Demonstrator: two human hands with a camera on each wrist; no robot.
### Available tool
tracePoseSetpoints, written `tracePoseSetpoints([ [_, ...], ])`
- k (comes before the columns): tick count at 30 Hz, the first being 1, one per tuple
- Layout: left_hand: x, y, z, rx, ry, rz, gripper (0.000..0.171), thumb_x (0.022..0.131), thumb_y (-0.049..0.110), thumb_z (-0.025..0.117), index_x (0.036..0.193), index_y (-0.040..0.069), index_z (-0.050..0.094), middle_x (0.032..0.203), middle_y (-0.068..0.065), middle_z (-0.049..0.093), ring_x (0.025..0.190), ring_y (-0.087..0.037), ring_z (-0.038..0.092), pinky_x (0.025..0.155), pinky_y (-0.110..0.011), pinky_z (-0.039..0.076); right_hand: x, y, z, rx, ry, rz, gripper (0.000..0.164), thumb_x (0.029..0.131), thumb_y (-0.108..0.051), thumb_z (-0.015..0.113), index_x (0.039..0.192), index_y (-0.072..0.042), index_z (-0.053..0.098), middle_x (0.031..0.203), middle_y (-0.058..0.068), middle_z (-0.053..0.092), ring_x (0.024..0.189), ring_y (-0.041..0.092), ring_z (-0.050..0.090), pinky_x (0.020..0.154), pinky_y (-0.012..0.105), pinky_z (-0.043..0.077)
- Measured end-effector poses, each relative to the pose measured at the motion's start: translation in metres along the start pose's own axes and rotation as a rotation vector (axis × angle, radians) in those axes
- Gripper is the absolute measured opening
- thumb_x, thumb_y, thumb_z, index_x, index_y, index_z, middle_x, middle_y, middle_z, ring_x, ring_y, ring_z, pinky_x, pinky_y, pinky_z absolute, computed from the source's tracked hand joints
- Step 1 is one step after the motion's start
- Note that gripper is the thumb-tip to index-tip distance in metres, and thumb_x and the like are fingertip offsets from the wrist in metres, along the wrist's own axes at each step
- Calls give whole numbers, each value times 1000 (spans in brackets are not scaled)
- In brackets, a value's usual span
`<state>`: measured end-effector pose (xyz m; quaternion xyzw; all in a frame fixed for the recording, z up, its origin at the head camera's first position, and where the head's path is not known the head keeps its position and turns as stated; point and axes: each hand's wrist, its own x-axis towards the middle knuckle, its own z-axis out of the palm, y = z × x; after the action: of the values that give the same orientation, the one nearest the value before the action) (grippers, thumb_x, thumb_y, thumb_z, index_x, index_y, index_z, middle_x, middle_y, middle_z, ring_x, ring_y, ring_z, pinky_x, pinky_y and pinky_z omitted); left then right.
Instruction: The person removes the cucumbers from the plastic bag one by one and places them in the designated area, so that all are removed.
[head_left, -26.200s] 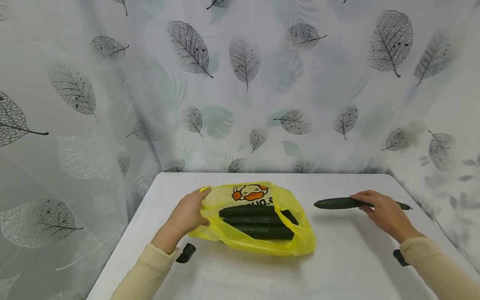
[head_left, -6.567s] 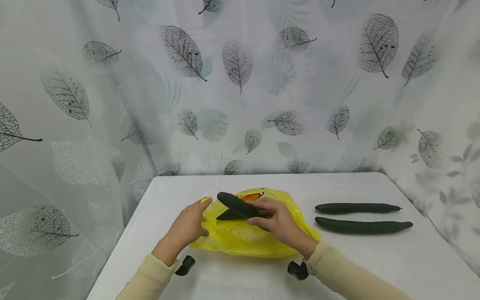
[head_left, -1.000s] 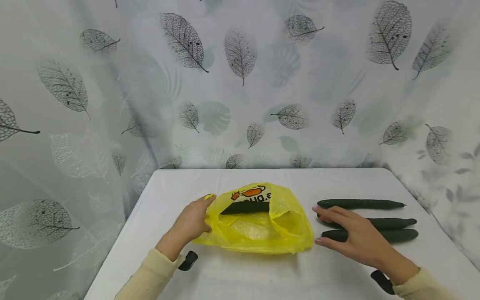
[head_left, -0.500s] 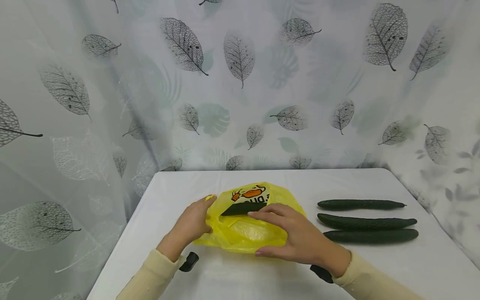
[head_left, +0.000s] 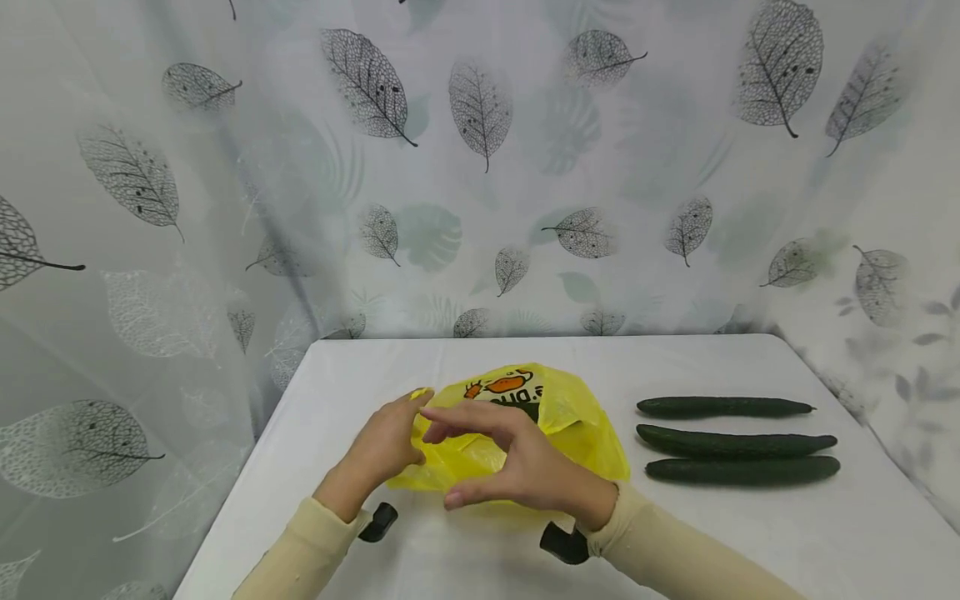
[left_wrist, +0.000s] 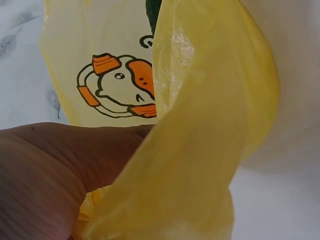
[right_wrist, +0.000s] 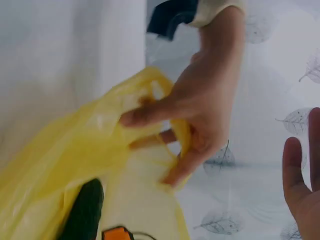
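A yellow plastic bag (head_left: pixel 596 450) printed with a cartoon duck lies with its mouth facing left. My left hand (head_left: pixel 382 446) grips the bag's edge at that mouth; the thumb (left_wrist: pixel 107 155) shows against the plastic in the left wrist view. Inside lies a dark green cucumber (right_wrist: pixel 85 212), mostly hidden by my right hand in the head view. My right hand (head_left: pixel 525 462) is in front of the mouth, fingers and thumb spread apart with nothing between them. To the right, three cucumbers lie in rows: the back one (head_left: pixel 720 407), the middle one (head_left: pixel 735 442) and the front one (head_left: pixel 742 472).
A white table (head_left: pixel 450 550) carries everything. Behind it and along both sides hangs a pale curtain (head_left: pixel 637 167) with a leaf print. Black wrist devices show under the left cuff (head_left: pixel 378 523) and the right cuff (head_left: pixel 564 543).
Earlier, several cucumbers lay in the bag and my right hand carried one rightward; three now rest on the table. In the last second my right hand moved left from them to the bag's mouth.
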<state>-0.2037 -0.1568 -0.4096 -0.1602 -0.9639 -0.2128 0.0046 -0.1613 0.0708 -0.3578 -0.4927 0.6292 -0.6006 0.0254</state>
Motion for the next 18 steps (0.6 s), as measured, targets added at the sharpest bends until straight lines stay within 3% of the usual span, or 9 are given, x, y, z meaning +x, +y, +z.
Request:
tracePoseSetpoints([
  [4,0,0,-1,7,12,12,88,65,-2,92,145,2,54,141,-16,57,122,-37,58,107,-51,44,9,8,-1,320,110,29,65,91,-21,79,147,-3,52,125,11,66,119,26,61,105,52,45],
  [8,1,1,-3,1,-2,-2,89,67,-2,92,146,2,52,143,-16,56,124,-37,57,108,-51,43,17,18,-5,509,228,59,68,95,-28,74,152,-5,46,123,7,66,117,24,61,105,50,46],
  [13,4,1,-3,-11,-21,-21,90,67,-3,91,148,3,51,143,-15,56,123,-36,58,107,-51,44,20,31,-12,597,360,155,67,98,-27,68,156,-9,40,121,6,65,115,24,61,107,50,45],
  [18,4,0,-2,-12,-25,-36,90,68,-2,91,148,3,50,144,-14,56,123,-35,57,107,-50,44,17,46,-17,577,409,268,57,100,-23,66,150,-4,48,119,6,66,113,24,62,109,53,42],
])
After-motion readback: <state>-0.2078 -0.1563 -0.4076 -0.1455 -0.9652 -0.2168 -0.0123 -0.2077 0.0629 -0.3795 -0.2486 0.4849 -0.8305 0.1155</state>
